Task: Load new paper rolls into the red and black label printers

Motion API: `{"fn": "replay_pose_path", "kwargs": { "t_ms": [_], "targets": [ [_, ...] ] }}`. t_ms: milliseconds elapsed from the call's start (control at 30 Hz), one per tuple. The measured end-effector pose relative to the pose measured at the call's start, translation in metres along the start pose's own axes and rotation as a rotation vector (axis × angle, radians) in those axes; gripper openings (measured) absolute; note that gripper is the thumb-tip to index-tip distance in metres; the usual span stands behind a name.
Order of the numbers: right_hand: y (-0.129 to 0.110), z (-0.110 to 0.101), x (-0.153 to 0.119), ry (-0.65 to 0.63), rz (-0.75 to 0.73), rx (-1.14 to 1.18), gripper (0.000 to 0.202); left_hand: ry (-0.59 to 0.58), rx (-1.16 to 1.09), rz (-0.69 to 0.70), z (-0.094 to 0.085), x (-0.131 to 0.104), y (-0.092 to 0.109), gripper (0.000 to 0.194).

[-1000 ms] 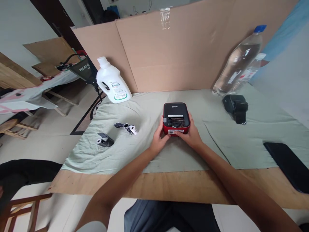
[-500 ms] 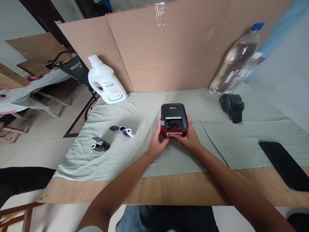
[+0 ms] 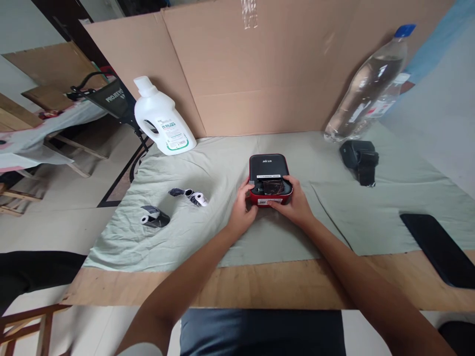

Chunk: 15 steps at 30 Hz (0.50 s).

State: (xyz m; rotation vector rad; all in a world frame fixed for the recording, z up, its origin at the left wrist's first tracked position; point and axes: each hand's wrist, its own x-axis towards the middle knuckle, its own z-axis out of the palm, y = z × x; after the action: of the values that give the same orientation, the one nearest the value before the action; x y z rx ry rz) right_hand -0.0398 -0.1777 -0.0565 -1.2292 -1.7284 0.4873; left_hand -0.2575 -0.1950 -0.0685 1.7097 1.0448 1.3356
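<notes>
Red-and-black device is on the cloth-topped table, right of the white jug and closer to the person. Long axis runs front to back, away from the person: lettered lid end points to the far side, end with the dark film and white sticker faces the person. Left hand part-curled at its near left corner, thumb low by the near face; right hand part-curled over the near right corner, thumb on the near face. Both have hold of it. Relative to jug: dark-wrapped roll and small rolls nearer the person, clear bottle well right, black strapped gadget well right and nearer, black slab farthest right and nearer again
</notes>
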Motion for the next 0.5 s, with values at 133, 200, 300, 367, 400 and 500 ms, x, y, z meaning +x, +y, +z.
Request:
{"fn": "replay_pose_path", "kwargs": {
  "t_ms": [133,200,300,367,400,500],
  "targets": [
    [-0.002,-0.002,0.002,-0.005,-0.01,-0.01,0.085,0.051,0.103,-0.039,-0.004,0.01,0.002,0.054],
    [-0.003,-0.003,0.003,-0.017,-0.004,-0.025,0.086,0.049,0.093,-0.071,-0.006,0.015,0.003,0.048],
    [-0.004,-0.005,0.004,-0.03,-0.002,-0.033,0.086,0.03,0.028,-0.105,-0.006,0.02,0.003,0.044],
    [-0.004,-0.006,0.005,-0.036,0.002,-0.029,0.086,0.041,0.008,-0.113,-0.005,0.021,0.001,0.042],
    [-0.004,-0.007,0.005,-0.041,0.009,-0.028,0.086,0.046,0.001,-0.113,-0.006,0.021,0.0,0.041],
    [-0.005,-0.007,0.005,-0.046,0.028,-0.021,0.086,0.04,-0.018,-0.1,-0.007,0.021,-0.004,0.04]
  ]
}}
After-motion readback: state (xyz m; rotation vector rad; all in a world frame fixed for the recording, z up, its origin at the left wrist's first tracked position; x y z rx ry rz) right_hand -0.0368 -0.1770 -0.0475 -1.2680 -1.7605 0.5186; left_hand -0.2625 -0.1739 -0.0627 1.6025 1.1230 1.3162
